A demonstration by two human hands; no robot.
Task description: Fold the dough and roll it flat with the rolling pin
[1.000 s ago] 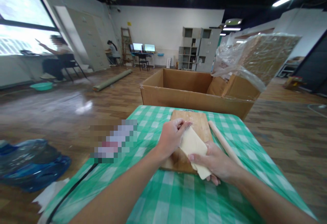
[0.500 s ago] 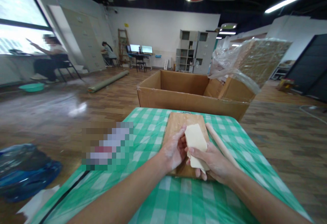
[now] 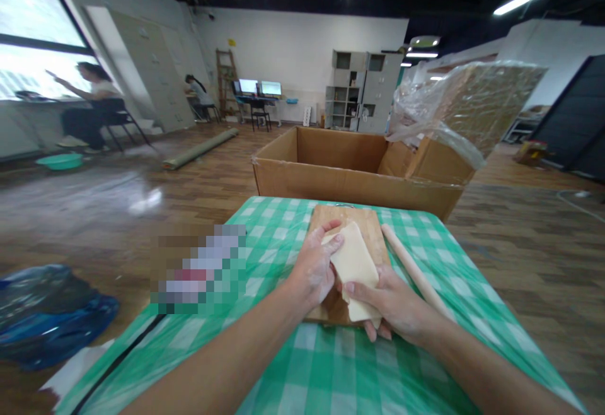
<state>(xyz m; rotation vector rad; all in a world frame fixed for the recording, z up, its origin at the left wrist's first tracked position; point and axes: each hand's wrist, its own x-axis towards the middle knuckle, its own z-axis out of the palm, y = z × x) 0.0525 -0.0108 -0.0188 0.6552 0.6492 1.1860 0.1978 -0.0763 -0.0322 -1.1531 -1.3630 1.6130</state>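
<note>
A pale, flat, folded slab of dough (image 3: 353,263) lies over a wooden board (image 3: 363,219) on the green checked tablecloth (image 3: 283,364). My left hand (image 3: 316,265) grips the dough's far left edge with thumb and fingers. My right hand (image 3: 390,304) holds its near end, thumb on top and fingers curled beneath. A wooden rolling pin (image 3: 410,268) rests just right of the board, beside my right hand.
A large open cardboard box (image 3: 350,175) stands on the floor behind the table, with a plastic-wrapped bundle (image 3: 477,106) at its right. A blue bag (image 3: 47,317) lies on the floor at left. Two people sit at desks far off on the left.
Both hands kept hold of the dough and turned it over the board. My left hand moved from beside the slab back up to its far left edge.
</note>
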